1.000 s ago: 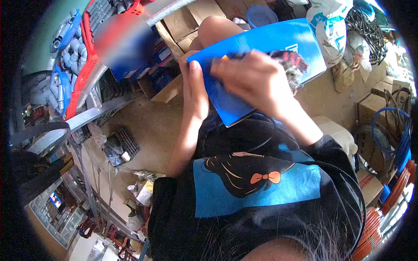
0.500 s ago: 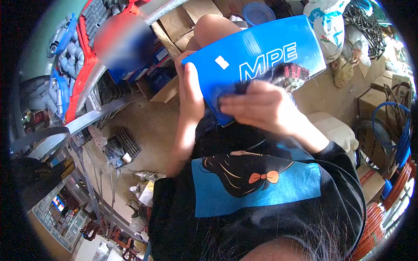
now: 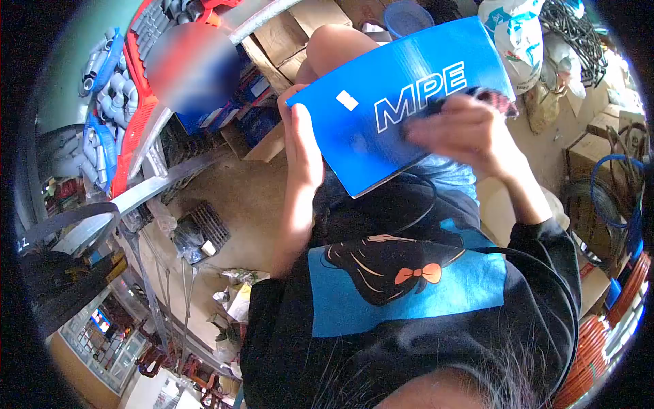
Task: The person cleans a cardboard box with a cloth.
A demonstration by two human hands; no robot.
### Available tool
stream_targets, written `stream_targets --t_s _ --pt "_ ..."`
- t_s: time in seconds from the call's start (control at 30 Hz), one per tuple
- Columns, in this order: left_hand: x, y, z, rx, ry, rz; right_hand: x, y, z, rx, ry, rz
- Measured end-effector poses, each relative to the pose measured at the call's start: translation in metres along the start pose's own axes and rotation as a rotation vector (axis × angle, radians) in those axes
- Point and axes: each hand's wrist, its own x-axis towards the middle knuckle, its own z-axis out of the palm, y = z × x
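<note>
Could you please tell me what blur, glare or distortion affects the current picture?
In the head view, the right hand looks smeared, probably by motion, while the lettering on the blue box stays readable; a smooth patch at upper left hides its detail; the edges bow and darken, as through a very wide lens; bright glare washes out the area beside the orange coils.

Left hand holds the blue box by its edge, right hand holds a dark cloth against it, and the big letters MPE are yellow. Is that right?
Not quite: the head view shows the letters are white. The left hand does hold the blue box by its edge, and the right hand holds a dark cloth against it.
</note>
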Motion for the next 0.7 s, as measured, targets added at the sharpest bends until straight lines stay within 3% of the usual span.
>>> stream_targets --t_s 0.1,0.2,0.3,0.43,0.47,0.57,0.63,0.7 --pt "0.003 0.003 0.002 -0.051 0.014 -0.043 -0.008 0.024 -0.019 -0.203 0.229 0.337" --pt "0.004 0.007 0.004 -0.023 -0.008 -0.036 -0.006 0.025 -0.009 -0.363 0.354 0.316" --pt "0.004 0.003 -0.001 -0.064 -0.024 -0.044 -0.009 -0.002 0.002 -0.117 0.164 0.180" --pt "0.002 -0.001 -0.001 -0.029 -0.028 -0.008 -0.026 0.009 -0.023 -0.137 0.120 0.266" --pt "0.001 0.004 0.002 -0.061 -0.029 -0.020 -0.030 0.015 -0.028 -0.181 0.200 0.395" --pt "0.003 0.006 0.005 -0.103 -0.013 -0.016 -0.030 0.024 -0.027 -0.340 0.439 0.481" --pt "0.001 -0.001 0.004 -0.085 0.013 0.060 -0.025 0.001 -0.015 -0.215 0.320 0.509" --pt "-0.002 -0.010 0.000 -0.018 0.038 0.228 -0.024 -0.019 -0.006 -0.103 0.164 0.373"
